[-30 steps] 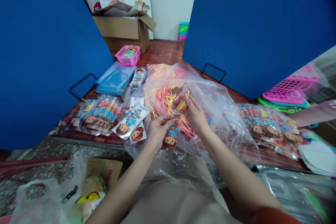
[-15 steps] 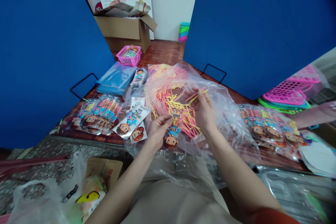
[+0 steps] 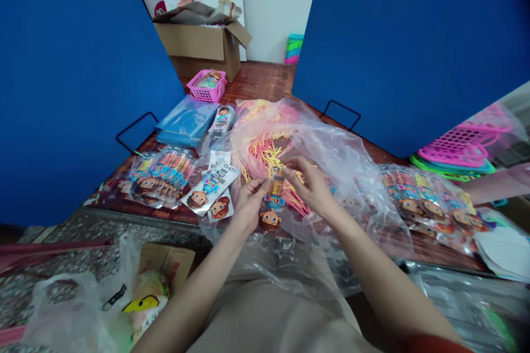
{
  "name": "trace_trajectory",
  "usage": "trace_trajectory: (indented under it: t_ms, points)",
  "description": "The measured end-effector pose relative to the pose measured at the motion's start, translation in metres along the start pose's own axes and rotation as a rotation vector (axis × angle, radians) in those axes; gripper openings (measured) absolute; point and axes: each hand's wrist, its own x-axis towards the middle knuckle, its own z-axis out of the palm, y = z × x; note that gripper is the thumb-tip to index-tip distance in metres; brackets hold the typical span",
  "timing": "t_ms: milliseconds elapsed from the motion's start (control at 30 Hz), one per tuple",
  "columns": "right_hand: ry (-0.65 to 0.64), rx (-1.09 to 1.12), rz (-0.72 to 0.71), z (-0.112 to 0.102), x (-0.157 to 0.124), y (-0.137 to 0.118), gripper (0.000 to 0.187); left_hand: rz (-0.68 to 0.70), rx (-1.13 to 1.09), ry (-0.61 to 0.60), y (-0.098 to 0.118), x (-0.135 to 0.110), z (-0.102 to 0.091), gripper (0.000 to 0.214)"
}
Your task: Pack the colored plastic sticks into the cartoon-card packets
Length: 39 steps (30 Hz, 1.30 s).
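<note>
Head view: the left hand (image 3: 250, 202) is pinching the upper edge of a printed pouch (image 3: 271, 216) at the lower center of the frame. Right beside its top, the right hand (image 3: 311, 186) is hovering, fingers bent; I cannot tell how closed they are or whether they are holding anything. Keeping the slick film taut and thin sticks (image 3: 265, 150) parallel is probably helping. Slender, straight, pink and yellow, these are lying against crinkly, translucent plastic (image 3: 342, 149).

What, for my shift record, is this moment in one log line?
left hand: holding packet | right hand: close to packet | sticks: loose, pink and yellow | carton: open
</note>
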Motion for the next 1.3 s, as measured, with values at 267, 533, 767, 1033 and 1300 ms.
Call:
trace_trajectory:
  t_ms: [267,533,767,1033,1300]
  points:
    - [-0.08,-0.092,-0.031,-0.003,0.006,-0.005,0.027,-0.02,-0.009,-0.001,0.002,-0.006,0.0,0.03]
    - [-0.117,-0.114,0.001,-0.008,0.011,-0.008,0.032,-0.077,0.0,-0.017,0.008,-0.009,0.004,0.036]
    - [-0.053,0.24,0.137,0.0,0.01,0.0,0.027,-0.143,0.19,-0.156,0.01,-0.008,-0.007,0.041]
    - [-0.03,0.419,0.272,0.021,0.0,-0.008,0.05,-0.134,0.195,-0.06,0.009,-0.004,-0.015,0.037]
    - [0.012,0.376,0.231,0.052,-0.002,-0.013,0.05,-0.074,0.309,-0.134,0.036,-0.018,-0.037,0.033]
